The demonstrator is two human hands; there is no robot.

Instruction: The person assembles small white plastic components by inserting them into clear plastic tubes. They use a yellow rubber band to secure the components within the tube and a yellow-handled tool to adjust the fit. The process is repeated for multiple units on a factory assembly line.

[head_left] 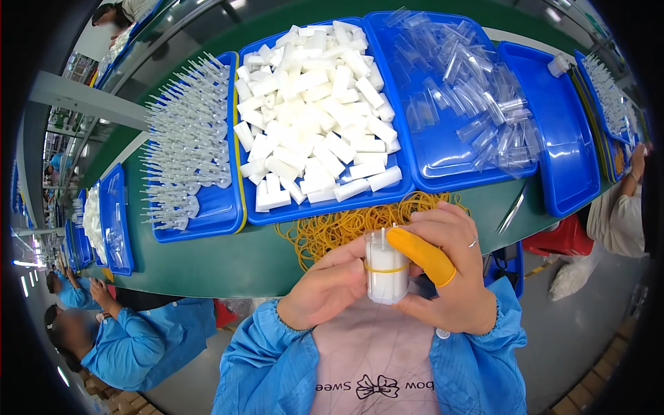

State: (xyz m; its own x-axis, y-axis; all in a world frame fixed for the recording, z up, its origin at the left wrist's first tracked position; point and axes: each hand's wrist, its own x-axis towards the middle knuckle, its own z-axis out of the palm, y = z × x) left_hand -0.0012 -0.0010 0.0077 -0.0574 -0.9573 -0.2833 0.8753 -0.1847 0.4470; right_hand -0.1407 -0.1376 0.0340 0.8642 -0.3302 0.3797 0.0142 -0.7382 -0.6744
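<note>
Close to my chest, a short clear plastic tube point(387, 285) with white material inside stands upright between my hands, a yellow rubber band point(385, 270) around its middle. Thin white tips stick up at its top. My left hand point(330, 285) grips its left side. On the other side my right hand point(453, 259) grips it too, thumb low and the index finger, in an orange finger cot point(423, 254), by the top rim. Just beyond my hands lies a heap of yellow rubber bands point(315, 235), partly hidden by them.
On the green table point(214, 266) are blue trays of white-stemmed parts point(190, 131), white foam blocks point(318, 104) and clear tubes point(477, 90). Another blue tray point(564, 152) stands right, near metal tweezers point(512, 211). Co-workers sit at left point(138, 339) and right point(619, 218).
</note>
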